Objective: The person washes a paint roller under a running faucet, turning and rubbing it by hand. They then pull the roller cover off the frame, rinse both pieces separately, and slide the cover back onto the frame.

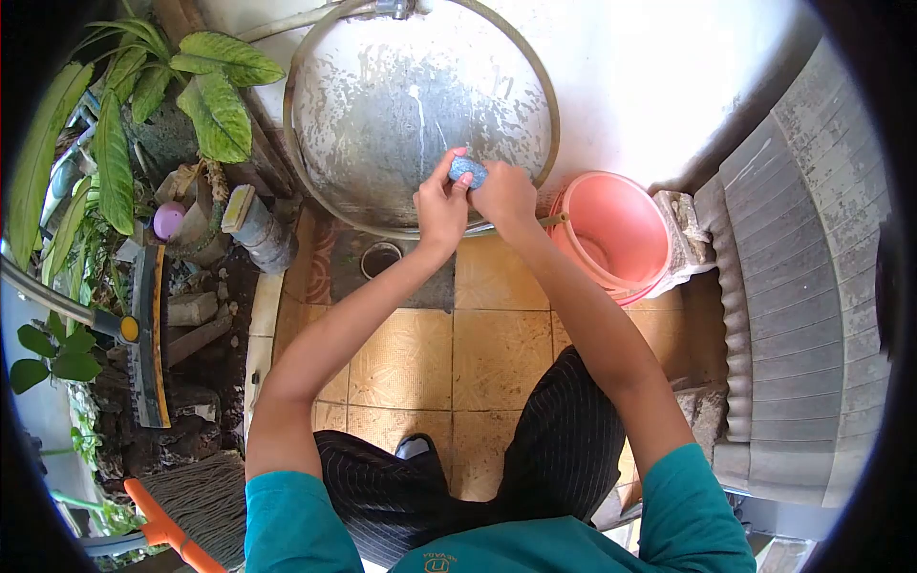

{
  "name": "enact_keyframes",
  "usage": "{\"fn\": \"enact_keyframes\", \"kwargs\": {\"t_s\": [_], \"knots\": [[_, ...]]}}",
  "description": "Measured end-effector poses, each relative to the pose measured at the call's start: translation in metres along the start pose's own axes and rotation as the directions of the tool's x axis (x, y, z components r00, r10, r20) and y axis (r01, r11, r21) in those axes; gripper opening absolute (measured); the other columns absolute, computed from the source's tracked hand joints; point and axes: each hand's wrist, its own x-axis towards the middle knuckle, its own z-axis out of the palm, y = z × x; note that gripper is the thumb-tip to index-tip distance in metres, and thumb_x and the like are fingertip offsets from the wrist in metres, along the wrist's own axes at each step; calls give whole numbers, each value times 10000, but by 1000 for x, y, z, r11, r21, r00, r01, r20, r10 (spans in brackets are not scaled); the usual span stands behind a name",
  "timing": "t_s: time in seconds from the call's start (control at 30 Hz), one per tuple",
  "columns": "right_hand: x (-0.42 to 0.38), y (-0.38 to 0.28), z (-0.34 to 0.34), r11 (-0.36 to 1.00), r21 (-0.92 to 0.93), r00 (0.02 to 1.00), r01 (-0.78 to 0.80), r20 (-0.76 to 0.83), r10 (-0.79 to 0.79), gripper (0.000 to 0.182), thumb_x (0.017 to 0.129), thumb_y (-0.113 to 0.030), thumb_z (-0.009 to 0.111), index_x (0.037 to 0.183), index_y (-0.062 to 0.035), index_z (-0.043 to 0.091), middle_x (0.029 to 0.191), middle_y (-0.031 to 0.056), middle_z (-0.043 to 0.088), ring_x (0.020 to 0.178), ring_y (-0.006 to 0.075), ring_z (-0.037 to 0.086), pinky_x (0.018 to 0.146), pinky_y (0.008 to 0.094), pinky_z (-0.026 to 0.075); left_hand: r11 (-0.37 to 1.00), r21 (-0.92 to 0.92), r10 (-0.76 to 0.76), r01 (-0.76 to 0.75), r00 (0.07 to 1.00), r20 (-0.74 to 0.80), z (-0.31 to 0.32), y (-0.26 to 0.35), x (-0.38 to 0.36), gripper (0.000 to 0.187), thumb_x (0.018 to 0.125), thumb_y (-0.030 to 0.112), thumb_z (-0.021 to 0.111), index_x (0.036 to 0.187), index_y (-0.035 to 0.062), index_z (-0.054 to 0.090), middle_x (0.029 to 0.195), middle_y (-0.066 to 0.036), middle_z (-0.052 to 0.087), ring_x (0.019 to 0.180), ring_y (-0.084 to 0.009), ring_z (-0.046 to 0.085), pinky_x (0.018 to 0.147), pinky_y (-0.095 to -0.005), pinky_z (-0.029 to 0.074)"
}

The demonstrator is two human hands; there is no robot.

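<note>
A small, blue speckled wad (468,172), like a sponge or bunched cloth, is pinched between my two hands in front of the wall. My left hand (441,202) grips its left side, with thumb and fingertips closed over it. From the right, the closed fingers of my right hand (506,195) press on it, mostly hidden behind the back of that hand. Behind the hands, a looped hose (552,100) hangs from a tap (394,8) against a stained wall patch (382,105) with white drips. The hose's open end lies beyond my right forearm.
A pink bucket (621,234) stands to the right, beside a ridged grey slab (802,248). Below the hose is a round floor drain (380,260) in the tiles. Potted plants (115,162), a squeegee (151,334) and a mop (196,506) crowd the left side.
</note>
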Motion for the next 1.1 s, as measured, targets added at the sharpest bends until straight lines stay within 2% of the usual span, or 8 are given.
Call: {"fn": "enact_keyframes", "kwargs": {"t_s": [0.17,0.33,0.53,0.73,0.83,0.9,1.03,1.1], "knots": [[-3,3,-3,994,-95,998,52,-36,-55,295,723,-312,691,876,-59,679,832,206,665,831,366,658,715,444,535,992,102,-62,67,997,-54,-3,-1,-4,408,844,14,654,1242,49,572,781,-7,663,662,-40,551,646,-200,471],[0,6,4,996,-65,997,-67,20,68,356,695,-346,710,858,-31,679,835,200,671,840,355,662,740,440,533,970,-166,-197,177,974,-109,-5,-16,6,368,785,23,725,1108,-96,596,834,-96,700,714,-93,633,623,-231,524],[6,8,-5,997,-30,991,-70,109,73,412,670,-373,731,885,-24,684,880,192,677,867,353,656,757,429,527,958,-144,-270,247,948,-171,-37,-17,32,240,765,44,743,970,-35,647,849,-87,694,635,-97,614,503,-234,513],[12,19,-21,999,31,994,-7,106,4,429,652,-389,742,882,-31,695,891,168,684,858,347,655,777,423,512,904,-259,-404,341,881,-248,-101,-47,70,224,863,23,555,1078,4,614,944,-93,683,651,-139,623,520,-241,542],[16,12,-18,998,60,977,-30,215,17,424,645,-395,746,852,-29,695,823,156,684,798,319,665,740,411,515,950,-229,-239,211,966,-101,-86,-37,52,342,855,23,523,1197,12,521,943,-113,682,711,-187,643,581,-305,551],[16,5,-16,993,92,959,-67,280,39,417,643,-399,748,827,-29,693,767,150,683,742,297,674,698,398,523,869,366,288,-332,942,171,-62,-12,38,461,824,15,521,1274,39,425,988,-141,660,763,-278,649,725,-374,523],[10,-2,-10,976,177,923,-125,381,49,329,644,-348,718,738,-39,656,598,107,644,491,221,635,533,347,516,531,668,168,-522,837,520,-53,-3,35,622,745,18,602,1312,83,353,1109,-164,607,909,-329,617,801,-401,496],[10,0,-10,986,151,927,-71,376,9,340,635,-340,710,781,-37,657,606,119,645,539,247,651,556,353,521,515,501,418,-696,714,562,-59,2,35,588,710,1,614,1260,86,423,1176,-159,550,994,-344,570,851,-441,460]]}}
